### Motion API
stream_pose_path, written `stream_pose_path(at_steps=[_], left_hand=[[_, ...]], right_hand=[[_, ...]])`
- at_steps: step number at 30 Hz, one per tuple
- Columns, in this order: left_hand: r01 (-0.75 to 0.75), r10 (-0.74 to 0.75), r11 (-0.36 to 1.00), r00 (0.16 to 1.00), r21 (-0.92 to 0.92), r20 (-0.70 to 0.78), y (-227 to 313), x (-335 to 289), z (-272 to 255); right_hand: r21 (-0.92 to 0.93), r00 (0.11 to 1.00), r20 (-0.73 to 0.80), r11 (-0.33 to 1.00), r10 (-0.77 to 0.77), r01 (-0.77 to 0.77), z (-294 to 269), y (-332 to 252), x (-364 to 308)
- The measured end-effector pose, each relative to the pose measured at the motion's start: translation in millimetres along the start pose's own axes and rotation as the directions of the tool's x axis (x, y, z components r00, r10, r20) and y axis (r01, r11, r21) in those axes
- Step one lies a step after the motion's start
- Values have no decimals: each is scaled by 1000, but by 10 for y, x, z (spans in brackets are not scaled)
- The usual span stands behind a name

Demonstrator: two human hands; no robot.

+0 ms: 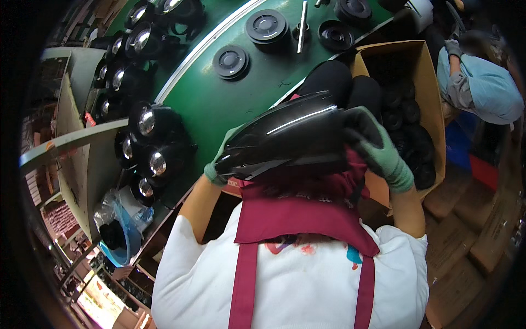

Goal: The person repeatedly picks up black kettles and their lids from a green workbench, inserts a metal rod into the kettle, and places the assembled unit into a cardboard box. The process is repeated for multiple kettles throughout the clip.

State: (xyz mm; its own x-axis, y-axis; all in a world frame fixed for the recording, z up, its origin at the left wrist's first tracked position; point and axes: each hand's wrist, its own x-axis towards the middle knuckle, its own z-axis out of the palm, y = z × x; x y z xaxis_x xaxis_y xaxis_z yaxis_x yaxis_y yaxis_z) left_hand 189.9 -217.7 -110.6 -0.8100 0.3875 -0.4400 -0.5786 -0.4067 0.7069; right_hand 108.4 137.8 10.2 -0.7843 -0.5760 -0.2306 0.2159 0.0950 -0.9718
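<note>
A glossy black curved shell (290,137) is held up in front of my maroon apron, its long side lying crosswise. My left hand (220,162), in a green glove, grips its left end, with most of the fingers hidden behind it. At the opposite end my right hand (375,145), in a green glove with dark-coated fingers, is curled against the shell's edge. What those fingertips touch on the far side cannot be seen. Beyond the shell, a ribbed black disc (230,61) lies on the green work table (203,104).
More black discs (267,26) and a metal rod (302,27) stand at the back. Glossy black rounded parts (156,162) crowd the left side. A cardboard box (434,109) of black parts is at my right, a blue basin (129,241) lower left. Another person (482,82) works far right.
</note>
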Motion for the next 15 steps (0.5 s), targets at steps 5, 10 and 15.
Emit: stream_pose_path(at_steps=[5, 10, 15], left_hand=[[-1, -16, 974, 997, -225, -72, -412, 128, 6], [-107, 67, 963, 984, -247, -165, -524, 232, -61], [-121, 81, 973, 976, -195, -201, -481, 193, -122]], right_hand=[[232, 985, 169, 969, 40, -79, -264, 273, 597], [-823, 859, -440, 500, -262, -269, -1179, 1210, 2071], [-930, 922, -357, -30, -152, -365, -1444, 1498, 2544]])
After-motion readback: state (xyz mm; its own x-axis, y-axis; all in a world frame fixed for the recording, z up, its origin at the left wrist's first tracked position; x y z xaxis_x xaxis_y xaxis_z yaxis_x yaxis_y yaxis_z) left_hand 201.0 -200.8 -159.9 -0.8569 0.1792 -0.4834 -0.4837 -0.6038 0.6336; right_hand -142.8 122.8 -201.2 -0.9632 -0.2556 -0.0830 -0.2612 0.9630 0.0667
